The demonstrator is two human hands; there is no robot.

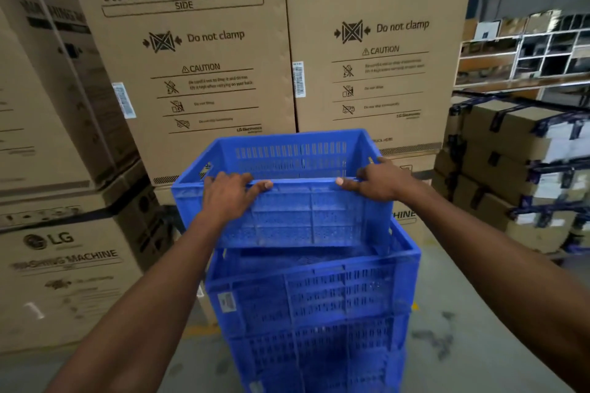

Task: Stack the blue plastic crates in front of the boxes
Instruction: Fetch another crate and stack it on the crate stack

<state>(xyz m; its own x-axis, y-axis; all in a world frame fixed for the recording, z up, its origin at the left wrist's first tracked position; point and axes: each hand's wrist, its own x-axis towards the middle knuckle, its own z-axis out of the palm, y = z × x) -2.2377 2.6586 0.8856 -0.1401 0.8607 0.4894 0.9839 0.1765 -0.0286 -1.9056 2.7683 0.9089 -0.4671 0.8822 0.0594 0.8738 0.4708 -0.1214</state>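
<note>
So you've got the top blue crate (287,188) by its near rim, both hands on it. Your left hand (228,198) has its grip curled over that edge toward the left corner, fingers wrapped on the rim, and your right hand (378,182) is doing the same near the right corner. The crate sits tilted, its far side up, its bottom edge just over the open mouth of the crate stack (316,306) below, which stands on the concrete floor (463,313). Can't tell if the two are touching yet. Right behind, the washing machine boxes (198,51) make a flat cardboard wall, close to the crate's far rim. More of those boxes crowd the left side. On the right there's open floor, then a pile of strapped cartons (517,163) well apart from the stack.
</note>
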